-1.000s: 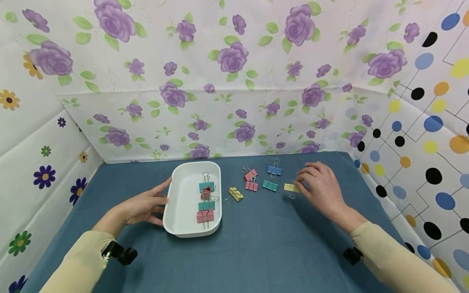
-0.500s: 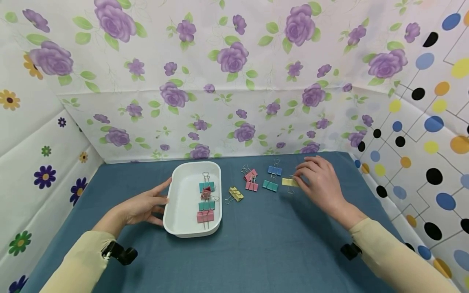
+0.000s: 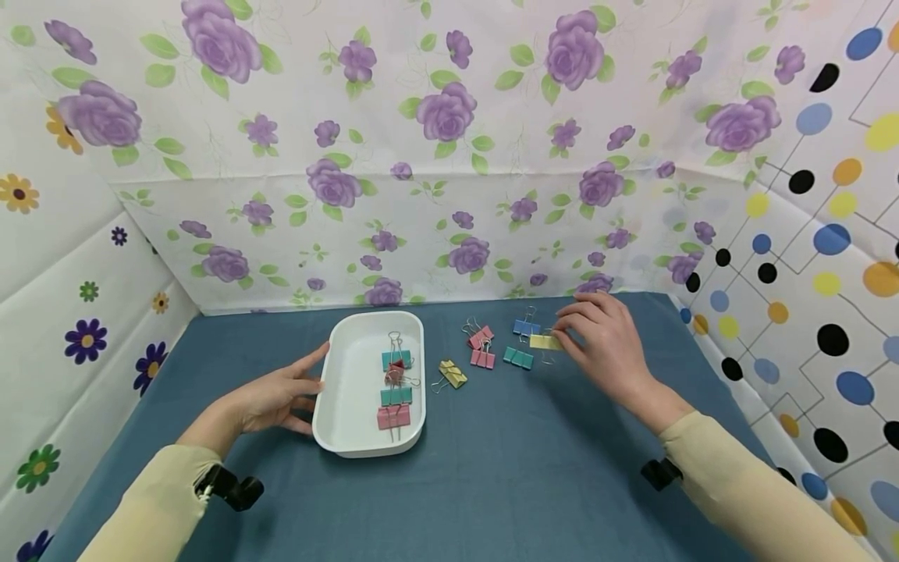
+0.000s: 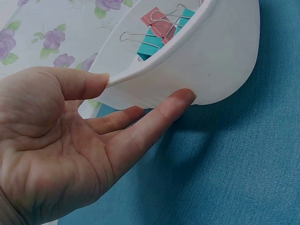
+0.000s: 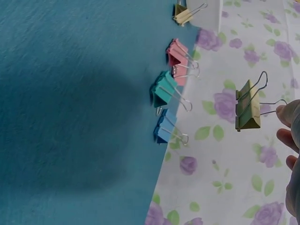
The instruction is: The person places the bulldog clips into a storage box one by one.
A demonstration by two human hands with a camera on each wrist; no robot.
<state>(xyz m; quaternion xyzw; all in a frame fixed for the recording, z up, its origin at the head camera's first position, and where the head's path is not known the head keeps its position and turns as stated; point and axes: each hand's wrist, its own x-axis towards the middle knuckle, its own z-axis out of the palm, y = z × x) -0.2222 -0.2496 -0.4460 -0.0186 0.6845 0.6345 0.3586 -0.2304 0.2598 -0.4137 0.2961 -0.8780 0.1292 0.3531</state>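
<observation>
My right hand (image 3: 604, 343) pinches a yellow binder clip (image 3: 544, 342) by its wire handle. In the right wrist view that clip (image 5: 247, 107) hangs off the fingertips, raised over the table, with its other handle standing out. My left hand (image 3: 270, 396) rests at the left side of a white tray (image 3: 348, 398). The left wrist view shows the thumb (image 4: 86, 85) at the tray's rim and the extended fingers (image 4: 154, 122) against its outer wall. Teal and pink binder clips, among them a pink one (image 3: 393, 415), lie in a column along the tray's right side.
Right of the tray, on the blue cloth (image 3: 485, 468), lie another yellow clip (image 3: 453, 373), two pink clips (image 3: 481, 357), a teal clip (image 3: 518, 357) and a blue clip (image 3: 526, 326). Patterned fabric walls (image 3: 393, 234) enclose the table's back and sides.
My right hand has moved left and slightly away from me with the yellow binder clip, which now overlaps the blue clip's lower edge in the head view. The left hand and tray stay put.
</observation>
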